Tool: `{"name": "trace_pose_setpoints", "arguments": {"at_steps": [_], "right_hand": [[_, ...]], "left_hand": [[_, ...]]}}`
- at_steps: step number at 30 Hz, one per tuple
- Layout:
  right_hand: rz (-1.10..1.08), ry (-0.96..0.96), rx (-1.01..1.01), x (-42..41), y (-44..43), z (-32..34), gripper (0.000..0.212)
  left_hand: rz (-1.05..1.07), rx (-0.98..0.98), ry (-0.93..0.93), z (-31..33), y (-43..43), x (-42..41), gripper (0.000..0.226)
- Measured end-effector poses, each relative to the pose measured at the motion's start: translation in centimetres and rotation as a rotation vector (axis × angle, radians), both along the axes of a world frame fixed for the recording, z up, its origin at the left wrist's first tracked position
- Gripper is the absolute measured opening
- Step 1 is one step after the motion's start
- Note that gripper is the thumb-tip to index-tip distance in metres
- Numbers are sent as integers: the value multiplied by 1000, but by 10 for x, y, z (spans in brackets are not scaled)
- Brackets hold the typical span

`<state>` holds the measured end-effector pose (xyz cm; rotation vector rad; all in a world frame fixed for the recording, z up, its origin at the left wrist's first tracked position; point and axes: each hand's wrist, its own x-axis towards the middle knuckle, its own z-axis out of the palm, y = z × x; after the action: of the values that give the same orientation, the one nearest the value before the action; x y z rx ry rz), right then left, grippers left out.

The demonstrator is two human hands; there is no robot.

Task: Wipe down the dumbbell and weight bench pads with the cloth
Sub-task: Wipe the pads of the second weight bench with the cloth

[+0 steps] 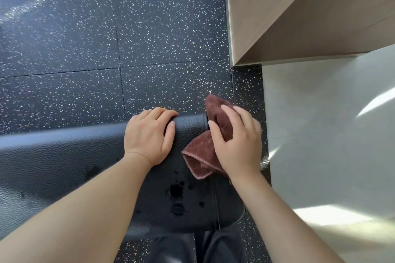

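**Cloth at the pad's far right end**

The left hand lay flat and open on the black pad, palm down, its fingers curled over the far edge and holding nothing. The right hand pressed the brown cloth against the pad's right end, fingers spread over the fabric with the thumb toward the pad. Part of the cloth stuck up beyond the fingers, past the pad's corner; another fold with a stitched hem lay on the surface below the palm, near the left hand but apart from it. Whether the hand gripped the cloth or only pushed it could not be told from this angle.

Dark wet spots dotted the pad between the two forearms, nearer the camera than the cloth. Beyond the pad lay the speckled black floor. To the right rose a wood-toned panel, with a pale floor below it. No dumbbell showed in view.
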<state>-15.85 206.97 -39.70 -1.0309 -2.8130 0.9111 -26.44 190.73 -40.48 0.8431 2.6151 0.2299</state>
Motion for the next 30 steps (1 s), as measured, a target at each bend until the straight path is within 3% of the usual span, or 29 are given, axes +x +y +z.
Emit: {"name": "trace_pose_setpoints", "arguments": {"at_steps": [5, 10, 16, 22, 30], "right_hand": [[-10, 17, 99, 7, -16, 1, 37], [52, -84, 12, -28, 0, -4, 36], [-136, 129, 5, 27, -10, -9, 35], [-44, 90, 97, 73, -38, -7, 37], [-91, 94, 58, 36, -20, -4, 40]], "left_hand": [[1, -11, 2, -1, 0, -1, 41], [-7, -7, 2, -2, 1, -1, 42], [-16, 1, 23, -2, 1, 0, 42], [-18, 15, 52, -2, 2, 2, 42], [-22, 32, 135, -9, -2, 4, 42]]}}
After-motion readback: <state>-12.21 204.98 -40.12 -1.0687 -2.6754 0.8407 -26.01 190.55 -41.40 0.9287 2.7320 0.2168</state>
